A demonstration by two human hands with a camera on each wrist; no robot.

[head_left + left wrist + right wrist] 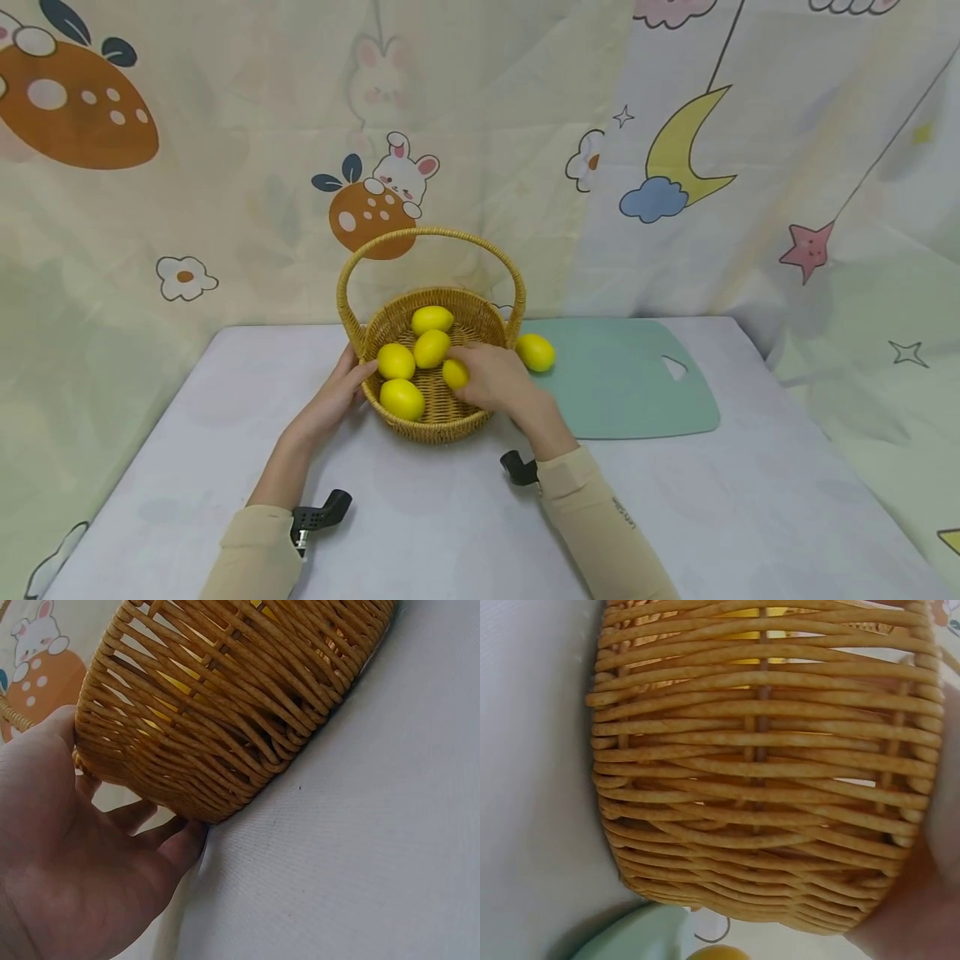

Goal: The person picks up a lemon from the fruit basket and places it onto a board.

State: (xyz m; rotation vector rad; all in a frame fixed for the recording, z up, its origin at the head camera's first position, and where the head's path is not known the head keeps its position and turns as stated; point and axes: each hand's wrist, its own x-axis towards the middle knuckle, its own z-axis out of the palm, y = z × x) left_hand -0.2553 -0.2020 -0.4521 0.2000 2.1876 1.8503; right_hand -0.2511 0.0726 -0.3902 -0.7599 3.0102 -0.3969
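A woven wicker basket (438, 431) with a tall arched handle stands on the table, several yellow lemons (402, 400) lying inside. My left hand (330, 400) grips its left side, thumb at the rim and fingers against the outer wall; the left wrist view shows this hand (97, 840) beside the wicker weave (217, 705). Reaching over the right rim, my right hand (495, 382) holds a lemon (454, 374) inside the basket with its fingertips. In the right wrist view the basket wall (765, 772) hides most of that hand.
A pale green cutting board (622, 383) lies to the right of the basket. One more lemon (536, 353) rests on its left part, close to the basket. The white table (420, 517) ends at a patterned cloth backdrop (262, 192).
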